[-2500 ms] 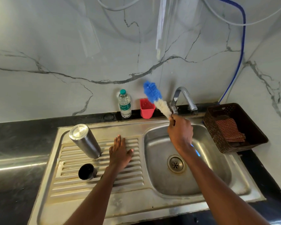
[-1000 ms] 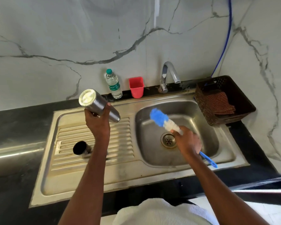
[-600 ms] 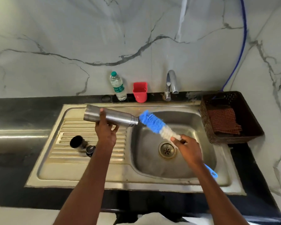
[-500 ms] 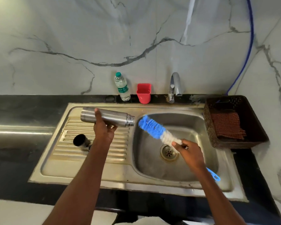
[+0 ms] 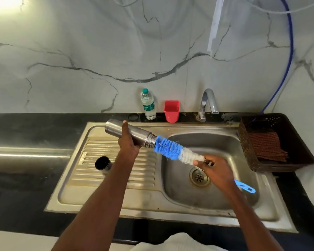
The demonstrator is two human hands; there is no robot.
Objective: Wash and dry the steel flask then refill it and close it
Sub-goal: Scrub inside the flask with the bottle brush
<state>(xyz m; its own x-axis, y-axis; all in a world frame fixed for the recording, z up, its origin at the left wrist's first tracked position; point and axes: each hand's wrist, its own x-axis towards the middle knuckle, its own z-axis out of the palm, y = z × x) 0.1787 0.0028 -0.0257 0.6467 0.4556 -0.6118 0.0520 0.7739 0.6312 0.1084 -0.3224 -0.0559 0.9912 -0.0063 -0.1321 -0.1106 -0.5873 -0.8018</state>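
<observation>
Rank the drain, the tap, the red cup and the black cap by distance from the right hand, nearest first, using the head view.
From the right hand:
1. Drain, just beside it in the basin.
2. Tap, behind at the wall.
3. Red cup, behind, further left.
4. Black cap, far left on the drainboard.

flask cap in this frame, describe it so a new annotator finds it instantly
Start at the steel sink and go to its ribbed draining board on the left. The flask cap sits there alone, below the held steel flask: small, black, cup-shaped, the board's only dark thing.
</observation>
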